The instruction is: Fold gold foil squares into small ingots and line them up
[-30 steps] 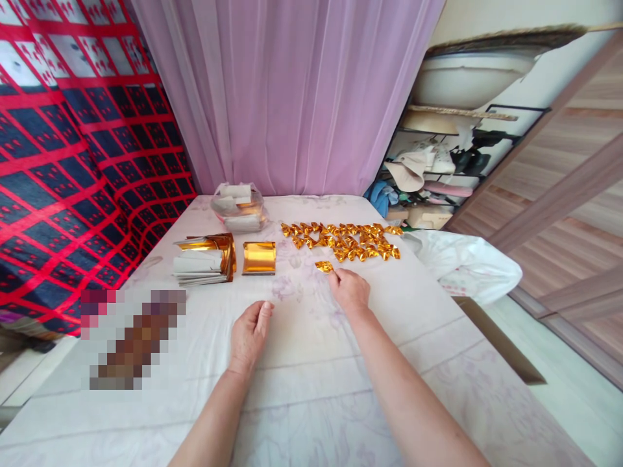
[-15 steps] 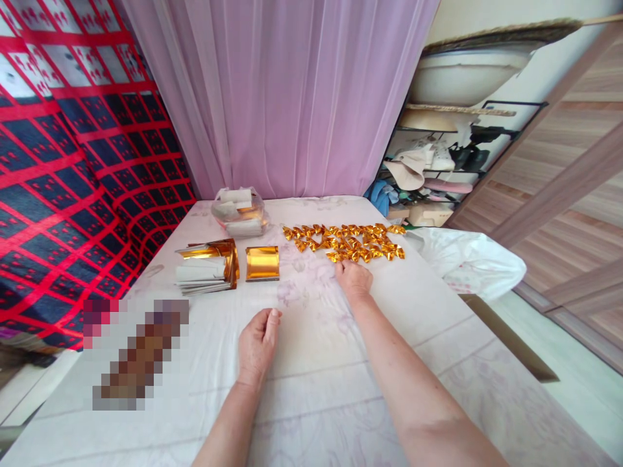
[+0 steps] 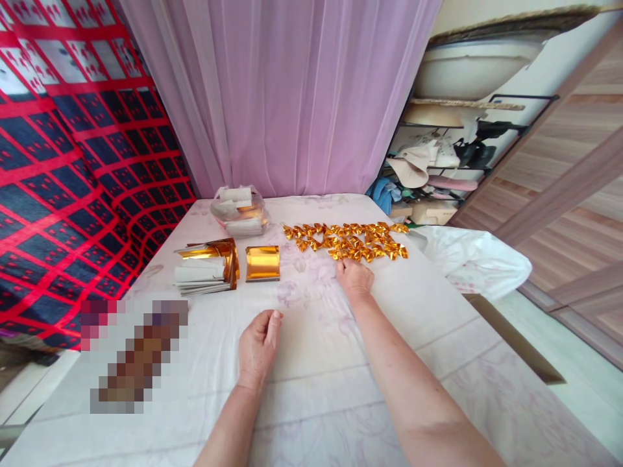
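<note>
Right hand point(image 3: 355, 277): rests on the sheet, fingertips at the near edge of the folded gold pieces point(image 3: 348, 240); whether it pinches one I cannot tell.
Left hand point(image 3: 259, 346): loosely curled, thumb up, grasping nothing, well apart from the foil.
Technique: a new piece is best nudged flush with the near row (light fingertip pressure only, since creased foil dents easily).
Folded gold pieces: small, crinkled, reflective, bow-like; set in close rows on the far right of the counter.
Flat gold sheet point(image 3: 263, 263): smooth, mirror-bright, rectangular, just beside the foil stack point(image 3: 207, 266).
Clear bag point(image 3: 240, 213): thin plastic holding more white-backed paper.
Surface point(image 3: 311, 363): a pale, faintly patterned cloth, slightly wrinkled.
</note>
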Demonstrator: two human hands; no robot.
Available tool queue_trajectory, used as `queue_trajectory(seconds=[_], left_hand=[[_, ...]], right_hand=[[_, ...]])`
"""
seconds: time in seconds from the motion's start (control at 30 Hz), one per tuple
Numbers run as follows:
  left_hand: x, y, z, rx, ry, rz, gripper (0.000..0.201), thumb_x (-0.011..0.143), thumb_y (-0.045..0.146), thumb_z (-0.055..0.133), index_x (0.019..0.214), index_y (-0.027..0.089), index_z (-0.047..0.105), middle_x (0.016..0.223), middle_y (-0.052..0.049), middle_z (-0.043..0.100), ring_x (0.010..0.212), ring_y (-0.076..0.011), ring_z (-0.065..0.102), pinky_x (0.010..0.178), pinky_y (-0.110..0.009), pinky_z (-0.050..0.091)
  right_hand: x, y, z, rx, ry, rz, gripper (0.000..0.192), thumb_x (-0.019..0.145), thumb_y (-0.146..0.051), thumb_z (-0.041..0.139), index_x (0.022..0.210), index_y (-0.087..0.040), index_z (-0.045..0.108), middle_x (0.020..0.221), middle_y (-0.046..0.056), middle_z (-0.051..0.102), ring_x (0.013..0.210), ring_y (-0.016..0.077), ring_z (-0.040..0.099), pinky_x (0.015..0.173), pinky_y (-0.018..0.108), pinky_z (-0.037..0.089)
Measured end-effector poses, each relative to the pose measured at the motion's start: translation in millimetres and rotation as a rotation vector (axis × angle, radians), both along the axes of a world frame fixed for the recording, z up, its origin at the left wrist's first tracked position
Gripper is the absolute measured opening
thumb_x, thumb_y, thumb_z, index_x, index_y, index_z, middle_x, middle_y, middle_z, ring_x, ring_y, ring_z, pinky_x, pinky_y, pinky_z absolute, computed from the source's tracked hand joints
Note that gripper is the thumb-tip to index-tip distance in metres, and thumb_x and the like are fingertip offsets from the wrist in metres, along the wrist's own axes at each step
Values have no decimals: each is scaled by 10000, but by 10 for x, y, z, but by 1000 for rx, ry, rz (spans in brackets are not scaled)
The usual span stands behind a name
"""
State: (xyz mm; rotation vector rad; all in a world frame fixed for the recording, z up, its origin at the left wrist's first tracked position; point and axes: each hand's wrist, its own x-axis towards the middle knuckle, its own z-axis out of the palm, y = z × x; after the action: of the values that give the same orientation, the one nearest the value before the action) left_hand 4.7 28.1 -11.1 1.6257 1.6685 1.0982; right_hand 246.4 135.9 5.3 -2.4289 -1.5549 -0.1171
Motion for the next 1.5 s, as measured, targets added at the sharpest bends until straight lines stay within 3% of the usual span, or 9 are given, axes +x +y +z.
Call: queue_trajectory(seconds=[0.37, 0.6, 0.8, 0.93, 1.3, 1.5], left_hand=[[-8, -2, -26, 2, 20, -16, 415, 898, 523, 413, 802, 202, 659, 707, -8, 667, 681, -166, 623, 627, -240, 441], [-9, -3, -40, -1, 18, -14, 408, 895, 522, 420, 814, 203, 661, 702, -3, 666, 680, -165, 625, 621, -236, 437], [0, 3, -23, -5, 18, -18, 400, 892, 516, 421, 814, 204, 658, 708, -3, 668, 686, -165, 625, 630, -237, 441], [-3, 2, -35, -6, 18, -19, 403, 893, 520, 419, 814, 204, 657, 708, -4, 665, 683, -167, 621, 634, -241, 442], [-6, -1, -28, -3, 30, -21, 399, 897, 508, 418, 810, 202, 660, 715, -7, 672, 685, -166, 622, 620, -237, 434], [-1, 0, -27, -8, 38, -26, 395, 903, 501, 414, 819, 203, 659, 721, -4, 671, 689, -159, 621, 643, -236, 440]], right_hand=[[-12, -34, -12, -2, 24, -43, 369, 927, -315, 404, 957, -200, 753, 941, 108, 729, 839, 201, 660, 716, 276, 438], [38, -78, -39, -18, 120, -75, 346, 878, -472, 494, 871, -229, 740, 859, 79, 726, 803, 217, 662, 702, 290, 449], [56, -164, -12, 49, 176, -133, 400, 939, -362, 415, 1271, -196, 561, 1096, 88, 683, 921, 207, 651, 760, 287, 450], [65, -122, 9, 60, 192, -126, 449, 953, -390, 414, 1349, -195, 500, 1166, 112, 656, 956, 224, 647, 789, 304, 453], [97, -96, -1, 50, 184, -90, 426, 969, -366, 380, 1340, -210, 520, 1141, 97, 668, 938, 208, 644, 783, 286, 445], [58, -154, -9, -13, 154, -50, 327, 917, -432, 468, 1019, -228, 702, 904, 66, 714, 819, 199, 652, 725, 273, 432]])
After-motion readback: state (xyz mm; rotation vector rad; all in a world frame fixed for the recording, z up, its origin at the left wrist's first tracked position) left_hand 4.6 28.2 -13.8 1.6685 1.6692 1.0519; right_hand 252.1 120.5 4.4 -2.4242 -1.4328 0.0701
